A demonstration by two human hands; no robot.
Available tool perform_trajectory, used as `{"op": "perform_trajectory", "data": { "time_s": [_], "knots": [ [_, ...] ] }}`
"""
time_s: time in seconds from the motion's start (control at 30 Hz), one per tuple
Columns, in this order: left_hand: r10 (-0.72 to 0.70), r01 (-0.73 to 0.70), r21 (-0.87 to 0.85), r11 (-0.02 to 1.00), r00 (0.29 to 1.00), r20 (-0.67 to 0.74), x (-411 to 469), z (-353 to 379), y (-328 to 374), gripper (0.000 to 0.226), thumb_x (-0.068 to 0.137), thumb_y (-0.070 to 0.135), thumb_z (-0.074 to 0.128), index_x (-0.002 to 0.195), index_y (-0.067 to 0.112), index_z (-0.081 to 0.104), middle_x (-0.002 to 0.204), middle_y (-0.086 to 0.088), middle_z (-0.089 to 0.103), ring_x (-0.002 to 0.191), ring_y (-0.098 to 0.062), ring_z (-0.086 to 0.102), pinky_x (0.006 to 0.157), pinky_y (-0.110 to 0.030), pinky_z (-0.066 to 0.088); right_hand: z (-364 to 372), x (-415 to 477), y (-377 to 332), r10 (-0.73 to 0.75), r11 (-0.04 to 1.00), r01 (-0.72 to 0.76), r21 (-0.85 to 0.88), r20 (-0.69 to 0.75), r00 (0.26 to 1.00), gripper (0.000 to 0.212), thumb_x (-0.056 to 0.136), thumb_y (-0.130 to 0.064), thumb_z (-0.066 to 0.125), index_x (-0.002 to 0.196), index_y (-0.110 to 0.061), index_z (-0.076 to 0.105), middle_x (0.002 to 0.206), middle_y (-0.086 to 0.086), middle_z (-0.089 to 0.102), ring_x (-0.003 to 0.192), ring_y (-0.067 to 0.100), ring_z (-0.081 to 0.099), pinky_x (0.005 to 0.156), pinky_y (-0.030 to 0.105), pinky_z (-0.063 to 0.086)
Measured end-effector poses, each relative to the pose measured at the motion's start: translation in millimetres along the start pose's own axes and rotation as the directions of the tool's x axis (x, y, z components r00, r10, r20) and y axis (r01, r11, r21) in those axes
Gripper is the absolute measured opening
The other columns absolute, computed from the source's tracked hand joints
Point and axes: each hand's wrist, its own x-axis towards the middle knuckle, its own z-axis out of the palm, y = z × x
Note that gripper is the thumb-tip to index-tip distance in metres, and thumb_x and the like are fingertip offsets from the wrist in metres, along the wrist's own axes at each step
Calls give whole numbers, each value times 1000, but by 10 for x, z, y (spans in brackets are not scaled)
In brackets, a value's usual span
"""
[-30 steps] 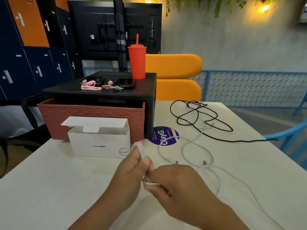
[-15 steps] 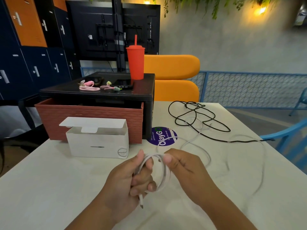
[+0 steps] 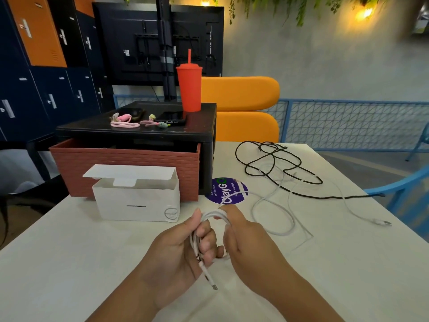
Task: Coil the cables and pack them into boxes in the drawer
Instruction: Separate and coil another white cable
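- The pale table (image 3: 69, 263) stands in a lounge with lockers on the left and an orange seat behind. On it sits a black cabinet (image 3: 139, 133) with its brick-red drawer (image 3: 125, 163) pulled out. A white box (image 3: 137, 203), flap up, stands just in front of the drawer.
- My left hand (image 3: 176, 249) grips a small coil of white cable (image 3: 214, 214), the fingers (image 3: 206, 238) curled round the loops. My right hand (image 3: 246, 242) pinches the top of the coil, thumb on the strands, ready to lay on a turn.
- The near plug (image 3: 213, 285) hangs loose below my left palm. If my grip eases, I expect that short tail to slide out and the loops to spring apart.
- The uncoiled part trails off to the right and passes by the black cable (image 3: 274, 163). I cannot tell whether the two are caught together. If they are, a hard pull would drag the black tangle along or tighten a knot.
- The far plug (image 3: 383, 222) lies near the table's right edge, close to a blue chair (image 3: 406, 194). A quick tug could flick it off the edge or snag it there.
- Loops wound too wide may not fit the box, and loops wound too tight could kink the cable by the plug.
- The box looks light and stands open, so a careless knuckle could shove it or fold the flap shut.
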Motion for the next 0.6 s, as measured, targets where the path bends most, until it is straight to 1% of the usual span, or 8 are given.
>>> {"op": "perform_trajectory", "data": {
  "time_s": [0.13,0.23,0.27,0.33,0.4,0.47,0.5,0.6],
  "knots": [
    [-13,13,1,1000,1000,-1,-21,-13,35,26,72,27,55,53,10,56,43,1,31,36,-13,33,59,-31,52,-21,-18,-1,-10,998,12,62,-26,1000,22,97,-16,32,114,-27,41,67,6,54,60,23,48,57,39,39],
    [-33,34,16,999,998,-59,-30,-7,57,36,81,29,62,50,12,51,41,4,23,33,-9,26,55,-28,48,0,-21,-2,-30,998,32,56,-28,999,18,98,-24,32,111,-27,44,60,-1,45,55,17,41,55,35,35],
    [-32,35,26,999,996,-84,-30,-1,61,40,82,32,60,49,13,49,41,5,22,32,-9,24,53,-27,46,4,-24,0,-28,998,30,54,-27,999,16,98,-27,32,108,-26,45,59,-2,43,55,15,39,55,34,34],
    [-18,21,27,999,993,-116,-31,17,75,38,78,35,50,47,14,45,39,6,19,31,-8,22,49,-25,45,5,-26,-1,-17,997,20,80,-34,999,14,97,-33,35,91,-28,46,57,-3,41,54,13,37,56,34,33],
    [0,0,-2,1000,992,-124,-34,16,93,37,79,33,48,48,14,44,38,6,18,30,-8,20,46,-25,43,-10,-29,5,-4,991,12,134,-53,999,27,94,-44,41,70,-30,40,52,-5,40,51,12,35,53,30,30],
    [10,-16,-44,999,992,-128,-39,-3,120,34,79,28,46,48,13,44,38,7,19,29,-7,20,44,-25,41,-54,-17,46,42,984,-25,178,-93,995,38,85,-58,43,61,-29,39,50,-5,40,50,9,35,52,27,28],
    [12,-20,-61,998,992,-127,-43,-12,135,32,79,26,45,49,13,44,38,6,19,29,-7,20,42,-25,41,-83,-8,88,70,981,-46,187,-124,990,39,84,-58,45,59,-27,40,51,-6,40,51,8,35,52,27,29],
    [21,-30,-71,997,992,-128,-44,-18,142,29,77,22,45,49,12,46,39,6,20,29,-7,20,41,-24,40,-164,10,225,130,986,-106,128,-198,972,34,88,-42,52,65,-18,49,50,-9,43,51,8,37,51,25,29]
  ]
}}
